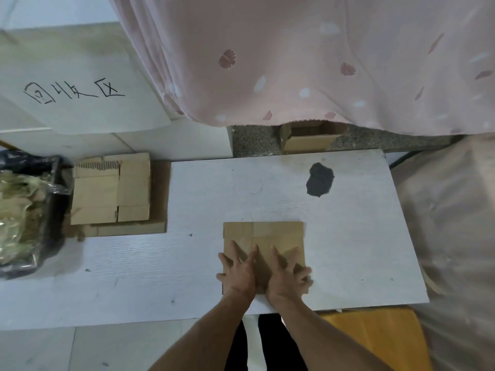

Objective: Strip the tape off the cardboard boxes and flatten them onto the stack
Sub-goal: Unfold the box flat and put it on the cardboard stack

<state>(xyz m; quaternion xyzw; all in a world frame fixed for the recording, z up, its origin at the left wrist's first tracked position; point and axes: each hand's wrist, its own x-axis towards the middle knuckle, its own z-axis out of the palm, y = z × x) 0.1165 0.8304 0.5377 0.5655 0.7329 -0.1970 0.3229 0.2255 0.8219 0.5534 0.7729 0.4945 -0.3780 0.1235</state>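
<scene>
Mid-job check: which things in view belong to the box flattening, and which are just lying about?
Job:
- flattened brown cardboard box under both hands (left, right)
- stack of flattened cardboard
- open brown carton

Lying about:
- black bin of scraps
- pink patterned curtain
- white handwritten sign

Three handwritten black characters, "回收区", stood on the large white paper sheet [88, 84] near the surface's far left corner

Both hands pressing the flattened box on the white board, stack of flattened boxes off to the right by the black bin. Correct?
Not quite: the head view shows the stack and black bin to the left. Both the left hand and right hand do press the flattened box on the white board.
</scene>
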